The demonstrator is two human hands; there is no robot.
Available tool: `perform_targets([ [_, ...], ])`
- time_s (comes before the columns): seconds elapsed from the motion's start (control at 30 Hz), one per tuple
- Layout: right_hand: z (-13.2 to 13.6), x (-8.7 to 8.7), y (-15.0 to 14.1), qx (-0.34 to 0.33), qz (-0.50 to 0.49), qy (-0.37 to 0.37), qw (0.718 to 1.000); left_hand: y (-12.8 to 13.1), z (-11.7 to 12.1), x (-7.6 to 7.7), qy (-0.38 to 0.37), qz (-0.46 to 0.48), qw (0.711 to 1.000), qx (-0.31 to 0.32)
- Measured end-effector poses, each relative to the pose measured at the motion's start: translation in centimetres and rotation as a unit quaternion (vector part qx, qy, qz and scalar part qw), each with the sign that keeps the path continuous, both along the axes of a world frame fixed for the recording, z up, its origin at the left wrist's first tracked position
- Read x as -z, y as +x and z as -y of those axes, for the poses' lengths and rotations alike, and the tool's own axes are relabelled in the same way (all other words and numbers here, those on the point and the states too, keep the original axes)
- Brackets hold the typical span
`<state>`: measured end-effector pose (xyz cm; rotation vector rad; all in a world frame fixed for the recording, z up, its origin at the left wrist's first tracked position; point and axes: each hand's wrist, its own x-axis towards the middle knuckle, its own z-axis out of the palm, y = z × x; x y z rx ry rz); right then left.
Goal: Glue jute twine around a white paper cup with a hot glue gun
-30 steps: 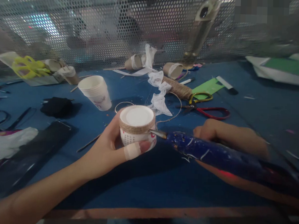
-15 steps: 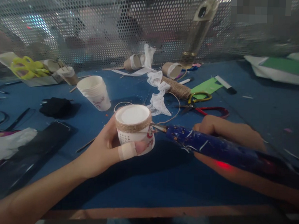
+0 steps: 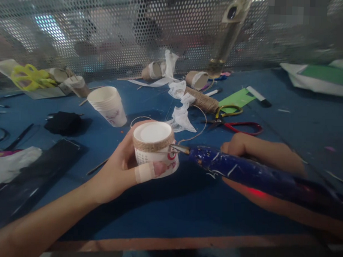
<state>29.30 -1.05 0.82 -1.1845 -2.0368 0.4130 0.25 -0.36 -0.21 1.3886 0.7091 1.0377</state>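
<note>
My left hand (image 3: 117, 173), with a pale bandage on its thumb, is wrapped round an upside-down paper cup (image 3: 156, 163) with red and dark print. A band of jute twine (image 3: 152, 146) circles the cup just below its white base. My right hand (image 3: 241, 149) grips a dark blue glue gun (image 3: 229, 166); a red light glows on its underside. The metal nozzle (image 3: 179, 148) meets the cup's right side at the lower edge of the twine. From behind the cup, a loose strand of twine curves to the twine spool (image 3: 203, 100).
Stacked paper cups (image 3: 107, 105) stand behind to the left. White lace (image 3: 181, 117), red-and-yellow-handled scissors (image 3: 233, 123) and a green sheet (image 3: 234, 100) lie beyond. A black pouch (image 3: 63, 123) and yellow scissors (image 3: 31, 77) are at left. A perforated metal panel (image 3: 115, 33) closes the back.
The nozzle has slid slightly left and down along the cup's side, and its tip now overlaps the cup more. The left hand has kept its hold, with the cup turned very slightly.
</note>
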Motion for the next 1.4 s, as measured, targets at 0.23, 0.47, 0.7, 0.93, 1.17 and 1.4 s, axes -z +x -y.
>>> perform_targets([
  [0.23,0.0,-0.6,-0.1,-0.041,-0.019,0.070,0.997,-0.1,0.0,0.0,-0.003,0.009,1.000,0.005],
  [0.47,0.2,-1.6,-1.0,0.040,-0.002,0.009,0.999,0.1,0.1,-0.1,-0.039,0.013,0.999,0.020],
  [0.7,-1.2,-0.4,-1.4,0.028,-0.129,-0.067,0.989,0.9,1.0,-0.7,-0.078,-0.003,0.996,0.052],
  [0.93,0.0,0.1,-1.9,-0.028,-0.133,-0.157,0.978,2.1,1.4,-1.1,-0.088,-0.029,0.996,-0.002],
  [1.17,0.5,0.7,-3.3,-0.027,-0.254,-0.161,0.953,3.4,1.1,-0.9,-0.112,0.005,0.993,0.029],
  [1.4,0.3,0.4,-2.7,-0.052,-0.206,-0.131,0.968,3.3,1.0,-0.8,-0.093,-0.006,0.995,0.023],
])
